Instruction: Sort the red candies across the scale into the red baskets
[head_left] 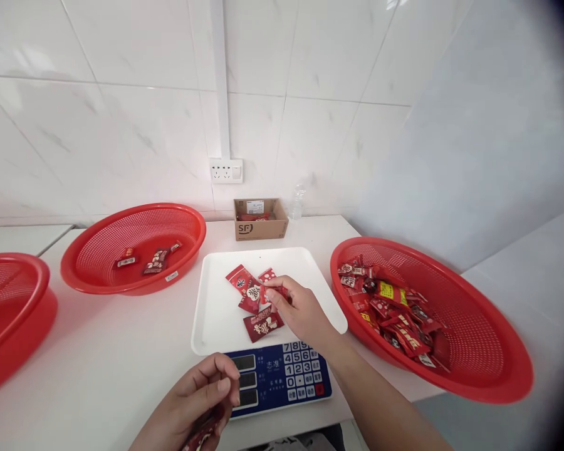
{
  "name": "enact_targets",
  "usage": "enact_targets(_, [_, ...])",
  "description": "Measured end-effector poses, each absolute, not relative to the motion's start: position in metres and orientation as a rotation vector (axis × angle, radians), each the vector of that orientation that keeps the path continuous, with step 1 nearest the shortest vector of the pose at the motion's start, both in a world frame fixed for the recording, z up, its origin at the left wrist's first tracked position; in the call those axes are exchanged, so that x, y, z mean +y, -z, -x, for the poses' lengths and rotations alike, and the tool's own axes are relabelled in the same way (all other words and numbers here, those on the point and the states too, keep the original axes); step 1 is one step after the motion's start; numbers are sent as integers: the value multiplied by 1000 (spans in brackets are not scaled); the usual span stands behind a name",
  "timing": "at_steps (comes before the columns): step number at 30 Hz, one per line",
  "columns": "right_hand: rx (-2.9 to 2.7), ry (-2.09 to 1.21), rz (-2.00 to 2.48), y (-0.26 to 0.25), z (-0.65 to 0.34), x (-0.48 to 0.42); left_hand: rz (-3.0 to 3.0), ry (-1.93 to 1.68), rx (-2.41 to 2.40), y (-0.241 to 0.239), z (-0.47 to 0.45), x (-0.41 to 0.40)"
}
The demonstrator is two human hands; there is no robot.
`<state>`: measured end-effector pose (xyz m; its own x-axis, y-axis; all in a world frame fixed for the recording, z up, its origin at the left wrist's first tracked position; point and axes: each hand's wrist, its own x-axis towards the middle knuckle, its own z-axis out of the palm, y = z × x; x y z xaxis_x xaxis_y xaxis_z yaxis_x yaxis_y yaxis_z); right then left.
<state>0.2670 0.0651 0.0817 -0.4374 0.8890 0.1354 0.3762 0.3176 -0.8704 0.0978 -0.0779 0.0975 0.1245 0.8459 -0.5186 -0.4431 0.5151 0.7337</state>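
A digital scale (282, 376) with a white tray (219, 288) stands in front of me. Several red snack packets (263, 324) lie on the tray. Over them, my right hand (298, 307) is closed in a pinch at the edge of a red packet (282, 289), its fingers partly covering it. My left hand (195, 394) is lower, at the front left of the scale, with its fingers curled round dark red packets (204, 432); how many it holds is hidden by the palm and the frame edge.
On the right, a red plastic basket (479, 338) holds many mixed packets. A second red basket (98, 250) at the back left has a few packets inside. Part of another red basket (19, 313) shows at far left. By the wall stand a cardboard box (262, 230) and a clear plastic bottle (297, 202).
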Motion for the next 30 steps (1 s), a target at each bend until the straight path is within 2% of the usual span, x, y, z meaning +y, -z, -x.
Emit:
enact_targets(5, [-2137, -629, 1319, -82, -271, 67, -476, -986, 1058, -98, -100, -73])
enact_targets(7, [-2053, -582, 1354, -83, -278, 62, -505, -1011, 1084, -97, -102, -70])
enact_targets(9, [-1950, -770, 1299, -84, -284, 48, -561, -1087, 1150, -95, -105, -68])
enact_targets(12, [-1845, -1363, 1067, -84, -285, 17, -739, -1291, 1319, -89, -112, -65])
enact_targets(15, [-1750, -1920, 701, -82, -275, -10, -1191, -1587, 1392, -82, -119, -59])
enact_targets(18, [-1728, -2117, 523, -85, -266, -22, -1675, -1687, 1307, -79, -126, -53])
enact_targets(24, [-1866, -1700, 859, -90, -274, -23, -2055, -1326, 1200, -80, -133, -46])
enact_targets(28, [-1710, -1648, 984, -71, -299, -20, -2215, -1239, 1292, -79, -122, -36])
enact_targets(30, [-1626, -1437, 1101, -63, -318, -10, -2281, -1146, 1341, -82, -110, -23])
